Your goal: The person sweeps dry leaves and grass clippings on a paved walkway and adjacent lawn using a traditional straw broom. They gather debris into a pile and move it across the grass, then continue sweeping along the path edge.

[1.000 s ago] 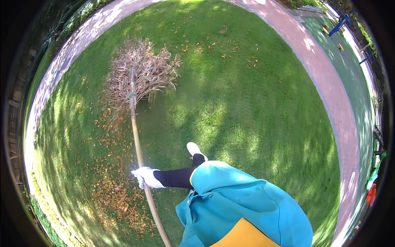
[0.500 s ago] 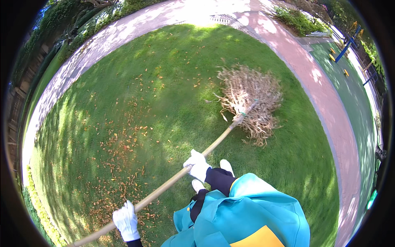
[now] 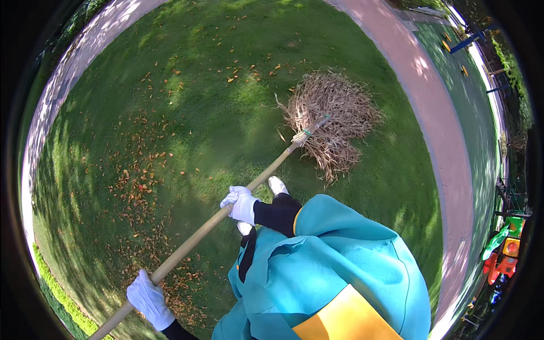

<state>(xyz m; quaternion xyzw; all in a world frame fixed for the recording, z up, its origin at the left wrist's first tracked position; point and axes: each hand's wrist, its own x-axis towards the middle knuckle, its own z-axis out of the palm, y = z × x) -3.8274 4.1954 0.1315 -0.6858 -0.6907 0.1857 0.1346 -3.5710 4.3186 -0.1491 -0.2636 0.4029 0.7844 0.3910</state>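
Gripping a twig broom two-handed: gloved left hand closed round the rear of the pole, gloved right hand closed further up toward the head. Broom slants across the front of the body, brush head ahead and to the right over the lawn; can't tell how firmly it touches. Pole looks stiff, smooth; gloves might slip. Head likely springy, light for its bulk, tips brittle. Expect front-heavy: hold pole wide-spaced, keep off the green tie.
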